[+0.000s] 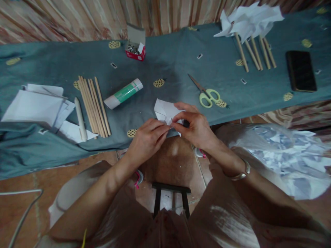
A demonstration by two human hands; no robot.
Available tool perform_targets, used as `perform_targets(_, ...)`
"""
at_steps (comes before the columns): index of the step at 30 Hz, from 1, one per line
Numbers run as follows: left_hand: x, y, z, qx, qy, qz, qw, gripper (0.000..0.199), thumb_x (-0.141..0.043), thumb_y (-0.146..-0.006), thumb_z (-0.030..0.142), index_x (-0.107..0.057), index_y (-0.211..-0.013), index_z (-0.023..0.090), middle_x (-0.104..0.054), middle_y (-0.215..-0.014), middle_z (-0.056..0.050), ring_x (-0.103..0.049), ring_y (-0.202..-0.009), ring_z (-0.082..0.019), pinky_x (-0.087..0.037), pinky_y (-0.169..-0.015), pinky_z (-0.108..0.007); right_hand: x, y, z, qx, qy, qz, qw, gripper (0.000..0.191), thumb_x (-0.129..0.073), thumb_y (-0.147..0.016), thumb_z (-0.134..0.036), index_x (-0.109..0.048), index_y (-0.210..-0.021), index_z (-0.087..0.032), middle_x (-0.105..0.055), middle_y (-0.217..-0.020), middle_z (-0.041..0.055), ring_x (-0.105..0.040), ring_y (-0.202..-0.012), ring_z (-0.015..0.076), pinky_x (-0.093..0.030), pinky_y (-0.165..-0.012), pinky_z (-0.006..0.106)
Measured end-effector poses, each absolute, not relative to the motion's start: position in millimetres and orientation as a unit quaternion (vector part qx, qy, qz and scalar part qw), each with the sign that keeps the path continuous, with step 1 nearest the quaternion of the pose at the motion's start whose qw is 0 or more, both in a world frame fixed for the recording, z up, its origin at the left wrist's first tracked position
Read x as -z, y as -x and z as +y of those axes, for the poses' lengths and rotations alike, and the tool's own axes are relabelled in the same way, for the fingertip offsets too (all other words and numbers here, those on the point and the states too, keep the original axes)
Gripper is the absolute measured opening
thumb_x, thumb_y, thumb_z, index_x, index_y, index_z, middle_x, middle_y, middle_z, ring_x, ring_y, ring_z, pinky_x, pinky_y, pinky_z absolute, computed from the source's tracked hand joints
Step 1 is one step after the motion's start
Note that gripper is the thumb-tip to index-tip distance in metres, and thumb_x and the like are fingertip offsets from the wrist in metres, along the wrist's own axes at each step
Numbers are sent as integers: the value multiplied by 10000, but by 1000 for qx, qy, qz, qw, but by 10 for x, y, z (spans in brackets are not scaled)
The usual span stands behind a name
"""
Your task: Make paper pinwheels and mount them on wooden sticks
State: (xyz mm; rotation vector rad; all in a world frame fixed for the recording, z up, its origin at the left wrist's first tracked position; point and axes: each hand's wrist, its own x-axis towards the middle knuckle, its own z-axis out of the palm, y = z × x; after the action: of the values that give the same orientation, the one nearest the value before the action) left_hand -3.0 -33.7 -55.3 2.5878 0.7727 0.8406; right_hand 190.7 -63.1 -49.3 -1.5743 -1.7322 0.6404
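Observation:
A folded piece of white paper (pixel 165 108) is held between both hands at the table's front edge. My left hand (pixel 148 137) pinches its near side, fingertips close to the paper's middle. My right hand (pixel 193 124), with a metal bangle on the wrist, grips the paper from the right with thumb and forefinger at the centre. Whether something small lies between the fingertips I cannot make out. Scissors with light green handles (pixel 207 94) lie just beyond my right hand. A white and green tube (pixel 124 93) rests beyond my left hand.
Wooden sticks (pixel 94 106), a white pen-like tool (pixel 80 119) and paper sheets (pixel 33 106) lie left. A red box of metal pins (pixel 136 51) stands at the back. White paper pinwheels (pixel 250 22) on sticks and a black phone (pixel 301 70) lie right. A bag of paper scraps (pixel 289 155) sits below.

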Motion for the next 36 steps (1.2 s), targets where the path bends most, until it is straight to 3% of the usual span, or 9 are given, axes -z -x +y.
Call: perform_targets(36, 496, 18, -316, -269, -899, 297, 176, 190, -522, -939, 156, -706, -987, 157, -712, -916, -66, -676, -837, -156, -560, -752, -264, 499, -1897, -627, -237, 612, -675, 338, 50, -667, -805, -213, -708, -804, -241, -626, -1297, 64, -552, -1235, 264, -437, -1062, 495)
